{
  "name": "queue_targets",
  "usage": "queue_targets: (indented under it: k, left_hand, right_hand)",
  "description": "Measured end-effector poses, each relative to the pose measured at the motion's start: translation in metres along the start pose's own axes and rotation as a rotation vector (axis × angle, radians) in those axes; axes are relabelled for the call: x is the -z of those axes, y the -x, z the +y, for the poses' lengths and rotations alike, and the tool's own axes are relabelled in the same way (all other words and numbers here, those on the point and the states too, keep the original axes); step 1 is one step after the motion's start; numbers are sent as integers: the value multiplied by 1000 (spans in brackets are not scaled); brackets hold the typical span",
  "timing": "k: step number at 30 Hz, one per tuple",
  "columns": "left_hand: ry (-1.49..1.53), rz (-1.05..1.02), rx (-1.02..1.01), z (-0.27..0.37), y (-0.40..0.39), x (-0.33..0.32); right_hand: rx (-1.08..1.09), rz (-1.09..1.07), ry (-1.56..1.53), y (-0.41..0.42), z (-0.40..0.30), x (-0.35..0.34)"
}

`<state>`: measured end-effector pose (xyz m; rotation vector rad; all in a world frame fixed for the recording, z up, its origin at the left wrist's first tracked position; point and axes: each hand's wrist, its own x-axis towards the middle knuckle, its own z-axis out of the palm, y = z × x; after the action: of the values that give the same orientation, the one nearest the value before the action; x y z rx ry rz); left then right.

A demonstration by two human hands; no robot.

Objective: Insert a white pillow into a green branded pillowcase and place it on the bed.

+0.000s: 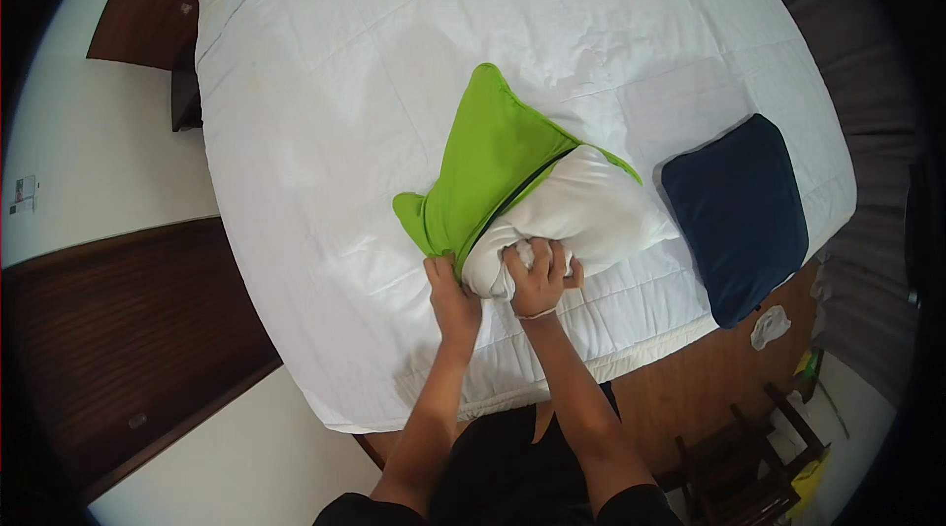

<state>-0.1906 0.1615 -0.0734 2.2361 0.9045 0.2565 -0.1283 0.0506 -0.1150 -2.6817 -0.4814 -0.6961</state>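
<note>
A white cushion insert (584, 201) lies partly inside a lime-green cushion cover (491, 149) on the white bedspread. The cover's dark zipper edge (517, 190) runs slantwise across the insert. My left hand (452, 298) pinches the cover's near corner by the end of the zipper. Bunched in the fingers of my right hand (541, 276) is a fold of the insert's near side. The far part of the insert is hidden under the green fabric, whose upper corner looks flat.
A navy cushion (739, 219) lies to the right, near the edge of the bed (332, 120). On the wooden floor (665, 397) are a white plastic bag (770, 326) and a dark wooden chair (768, 445). Grey curtains (865, 230) hang at the right, and a dark wooden door (133, 349) stands left.
</note>
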Motion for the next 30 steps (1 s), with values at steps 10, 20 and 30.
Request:
queue_targets:
  k: [10,20,30]
  left_hand:
    - [-345,-394,-345,59,-24,83]
    - [-109,-442,-622,106,-125,99]
    - [111,-521,-332,113,-148,97]
  right_hand:
    - [31,-42,-93,-33,11,33]
    - [-92,454,-384,-20,-14,29]
    - [108,-287,-599,-31,-20,32]
